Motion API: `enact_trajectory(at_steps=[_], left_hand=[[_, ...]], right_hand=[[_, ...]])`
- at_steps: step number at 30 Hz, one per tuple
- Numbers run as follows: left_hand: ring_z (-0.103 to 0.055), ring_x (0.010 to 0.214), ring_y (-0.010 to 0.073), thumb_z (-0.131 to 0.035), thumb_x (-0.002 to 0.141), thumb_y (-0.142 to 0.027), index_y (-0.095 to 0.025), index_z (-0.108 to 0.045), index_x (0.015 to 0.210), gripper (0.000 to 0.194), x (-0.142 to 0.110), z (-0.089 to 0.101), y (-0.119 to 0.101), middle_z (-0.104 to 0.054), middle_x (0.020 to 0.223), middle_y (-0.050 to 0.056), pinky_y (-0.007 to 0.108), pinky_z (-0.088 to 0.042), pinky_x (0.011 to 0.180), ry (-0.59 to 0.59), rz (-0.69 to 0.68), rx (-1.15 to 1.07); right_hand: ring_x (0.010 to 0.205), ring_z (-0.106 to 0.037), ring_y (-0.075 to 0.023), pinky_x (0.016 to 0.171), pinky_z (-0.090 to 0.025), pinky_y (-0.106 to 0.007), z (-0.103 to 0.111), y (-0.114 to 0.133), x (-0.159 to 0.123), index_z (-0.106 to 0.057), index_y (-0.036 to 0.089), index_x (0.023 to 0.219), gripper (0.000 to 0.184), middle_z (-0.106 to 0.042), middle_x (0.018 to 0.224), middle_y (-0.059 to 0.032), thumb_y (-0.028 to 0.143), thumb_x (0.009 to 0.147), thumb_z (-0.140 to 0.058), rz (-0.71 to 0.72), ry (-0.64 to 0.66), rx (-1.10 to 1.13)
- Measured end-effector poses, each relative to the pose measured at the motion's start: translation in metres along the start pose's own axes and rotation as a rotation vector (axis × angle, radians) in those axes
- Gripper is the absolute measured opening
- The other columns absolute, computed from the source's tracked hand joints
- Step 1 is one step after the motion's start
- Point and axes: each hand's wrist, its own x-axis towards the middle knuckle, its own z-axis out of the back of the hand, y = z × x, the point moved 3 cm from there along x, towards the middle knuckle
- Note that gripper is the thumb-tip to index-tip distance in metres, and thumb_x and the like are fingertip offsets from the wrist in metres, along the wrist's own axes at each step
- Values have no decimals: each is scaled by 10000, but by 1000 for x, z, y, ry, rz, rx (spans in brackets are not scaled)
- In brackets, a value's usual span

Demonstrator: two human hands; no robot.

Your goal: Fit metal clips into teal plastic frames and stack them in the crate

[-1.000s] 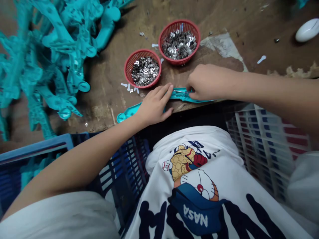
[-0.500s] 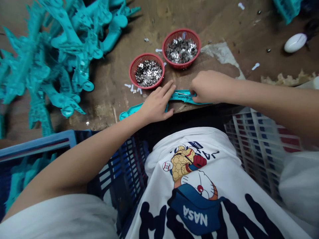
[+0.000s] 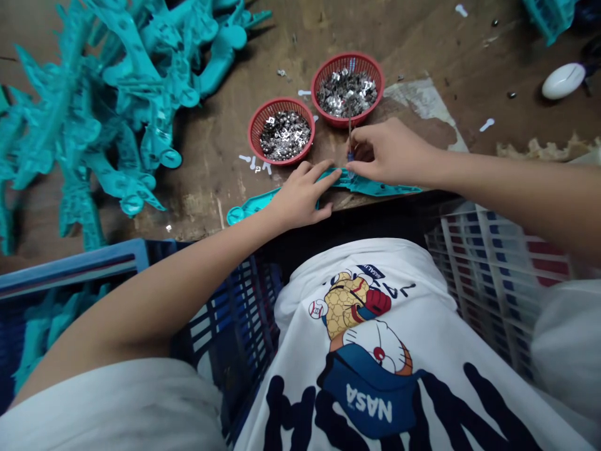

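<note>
**Fingers Pinch Slim Tool [image 3: 350,156] at Teal Part [image 3: 387,188]**

Along the near edge of the surface [image 3: 206,181], my left hand [image 3: 300,197] lies across the teal part, fingers loosely spread. My right hand [image 3: 394,150] works above it, fingers nearly closed on the tool's dark handle, its metal shaft pointing away from me. Just beyond stand two red baskets [image 3: 282,162] of metal pieces; off left, a teal heap [image 3: 122,81].

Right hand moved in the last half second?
Yes: the right hand has shifted up and left in the view, closer to the farther red basket, taken as the fixed reference.
</note>
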Motion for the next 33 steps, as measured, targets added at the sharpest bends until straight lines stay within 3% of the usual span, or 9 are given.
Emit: enact_trajectory(at_steps=[6,10,15,19,23,25,28,31,33], left_hand=[[-674,1568,523,-730,1145,-308,-86,-578,1946,845,0,3,-2,-617,1927,324,748,-582,1388,45,-15,50],[-637,1668,542,-812,1127,-364,-66,-478,1993,975,-2,9,0,-518,2005,352,741,-533,1456,108,-74,79],[-673,1636,521,-867,1097,-376,-30,-554,1923,949,-3,28,-2,-627,1889,372,680,-597,1415,149,-169,147],[-739,1541,484,-843,1094,-352,-80,-645,1853,830,-5,60,-9,-709,1784,337,663,-661,1346,4,-195,175],[-685,1677,496,-838,1142,-340,-224,-604,1908,809,-13,94,-19,-668,1901,276,721,-602,1404,-295,-154,278],[-621,1774,496,-861,1159,-344,-297,-574,1945,838,-17,104,-23,-628,1978,228,754,-504,1484,-434,-130,354],[-631,1785,429,-866,1178,-346,-341,-652,1902,754,-17,107,-28,-678,1967,158,687,-438,1538,-471,-188,397],[-718,1676,397,-821,1209,-305,-272,-820,1721,513,-12,101,-29,-819,1807,155,610,-526,1443,-380,-270,420],[-763,1598,392,-830,1211,-298,-236,-904,1547,349,-8,94,-32,-881,1698,153,579,-569,1356,-291,-313,413]], right_hand=[[1203,-897,-428,1091,-711,-515,0,-4,-7,-937,202,1295,338,-941,1161,-139,491,1142,-855,78,13,-194],[1282,-893,-424,1149,-701,-533,9,-5,2,-917,168,1549,447,-959,1315,-164,399,1219,-723,72,0,-292],[1415,-877,-452,1213,-674,-534,18,5,10,-932,145,1602,453,-927,1517,-232,293,1262,-672,-58,234,-562],[1604,-786,-505,1281,-667,-577,19,39,-9,-612,150,1989,886,-778,1808,-269,606,1255,-808,92,233,-579],[1363,-879,-472,1120,-719,-546,42,53,-20,-470,223,2082,893,-799,1737,-260,472,1260,-714,154,139,-631],[1434,-845,-511,1192,-710,-617,74,30,-6,-443,209,2089,882,-781,1734,-281,416,1255,-645,59,-74,-626],[1613,-745,-565,1384,-618,-732,131,-48,34,-329,125,2105,1044,-712,1814,-332,424,1178,-705,-188,-372,-549],[1613,-751,-584,1421,-584,-775,167,-141,70,-406,61,2048,1145,-707,1818,-374,445,1051,-820,-517,-377,-433],[1434,-840,-554,1312,-647,-760,175,-182,80,-682,67,1850,943,-816,1615,-401,534,1045,-835,-603,-435,-398]])
